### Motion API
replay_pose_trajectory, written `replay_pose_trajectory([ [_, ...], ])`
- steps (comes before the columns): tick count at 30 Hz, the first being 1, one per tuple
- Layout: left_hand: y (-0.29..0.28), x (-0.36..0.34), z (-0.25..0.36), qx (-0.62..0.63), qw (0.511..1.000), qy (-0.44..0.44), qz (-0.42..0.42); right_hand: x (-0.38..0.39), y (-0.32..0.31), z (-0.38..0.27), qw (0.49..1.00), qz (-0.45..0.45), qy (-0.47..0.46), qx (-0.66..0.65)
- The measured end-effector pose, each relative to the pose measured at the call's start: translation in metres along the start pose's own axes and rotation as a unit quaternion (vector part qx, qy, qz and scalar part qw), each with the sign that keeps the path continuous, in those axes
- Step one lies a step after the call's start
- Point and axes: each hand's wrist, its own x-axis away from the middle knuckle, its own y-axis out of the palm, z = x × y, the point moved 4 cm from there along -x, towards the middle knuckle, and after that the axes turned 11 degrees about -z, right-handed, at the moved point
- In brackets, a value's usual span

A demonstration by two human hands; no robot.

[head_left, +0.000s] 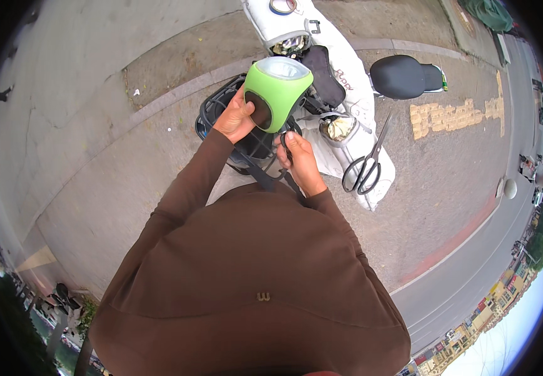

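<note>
My left hand [236,119] grips a bright green, rounded shell [276,88] by its left side. The shell has a pale, see-through top and a dark round patch beside my thumb. Just below it, my right hand [302,161] is closed around a slim black piece [286,145], whose kind I cannot make out. Underneath both hands is a black wire basket [221,113], partly covered by the shell and my left hand. A pair of black-handled scissors [366,168] lies on a white padded cover [365,109] right of my right hand, blades pointing away.
A roll of tape [282,6] rests on the cover's far end. Crumpled shiny lining shows in the cover's two openings [338,128]. A black seat [400,77] stands to the right. Pavement [127,150] surrounds me, with a kerb beyond and a road [472,263] at right.
</note>
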Motion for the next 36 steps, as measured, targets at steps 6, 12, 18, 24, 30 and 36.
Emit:
replay_pose_trajectory([
  [6,-0.002,-0.006,-0.001,-0.001,1.0,-0.023,-0.02,-0.003,-0.004,0.013,0.963,-0.098,0.038,-0.248],
  [12,-0.004,-0.009,-0.002,0.001,1.0,-0.014,-0.02,-0.008,-0.006,0.013,0.937,-0.125,0.052,-0.321],
  [18,-0.003,-0.012,-0.001,0.001,0.999,-0.022,-0.031,-0.011,-0.004,0.019,0.875,-0.174,0.067,-0.446],
  [24,-0.004,-0.013,-0.001,-0.001,1.0,-0.016,-0.019,-0.011,-0.004,0.016,0.883,-0.163,0.075,-0.433],
  [30,-0.011,-0.011,-0.002,-0.002,1.0,-0.008,-0.014,-0.01,-0.002,0.009,0.948,-0.109,0.049,-0.296],
  [36,-0.012,-0.007,-0.002,0.006,1.0,0.001,-0.007,-0.007,0.0,-0.003,1.0,0.01,0.018,-0.002],
])
